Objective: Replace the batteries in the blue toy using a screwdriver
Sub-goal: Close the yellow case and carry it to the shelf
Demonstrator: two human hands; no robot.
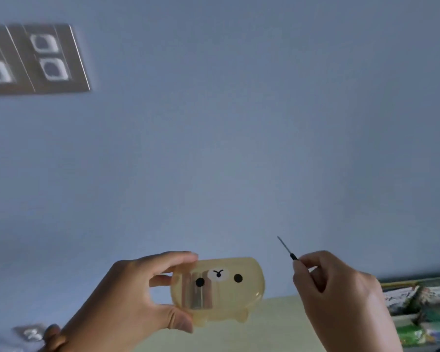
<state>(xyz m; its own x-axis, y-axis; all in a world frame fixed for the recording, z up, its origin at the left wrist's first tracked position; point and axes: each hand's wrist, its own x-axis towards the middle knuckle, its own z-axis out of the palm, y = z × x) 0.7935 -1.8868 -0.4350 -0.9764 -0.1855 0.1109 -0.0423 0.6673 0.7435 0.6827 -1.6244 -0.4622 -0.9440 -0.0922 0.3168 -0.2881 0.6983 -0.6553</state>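
Two hands are in view, one toy and one screwdriver. The toy [229, 293] sits at about 6 o'clock in the picture, held up in the air in front of a blue-grey wall [239, 123] and above a pale yellow-green tabletop [272, 326]. Its shell looks translucent and yellowish, with a bear face: two black dot eyes and one white muzzle with a black nose mark. Two small stubs stick out of its lower edge.

The left hand [127, 298] grips the toy at its 9 o'clock end, thumb curled under the lower edge and forefinger laid along the top edge. Through the shell, on that same side, one shiny metallic rectangular piece shows inside; what it is cannot be told.

The right hand [341, 288], at about 4 o'clock, pinches the black handle of the screwdriver [286, 247] between its fingertips. The thin shaft points up towards 11 o'clock, and its tip is apart from the toy.

At 10 o'clock a metal switch panel [36, 59] is on the wall, with three rounded buttons plainly visible. One smaller plate [31, 334] is at 7 o'clock, blurred. At the 4 o'clock edge lies a pile of colourful items [422, 308], too blurred to count.
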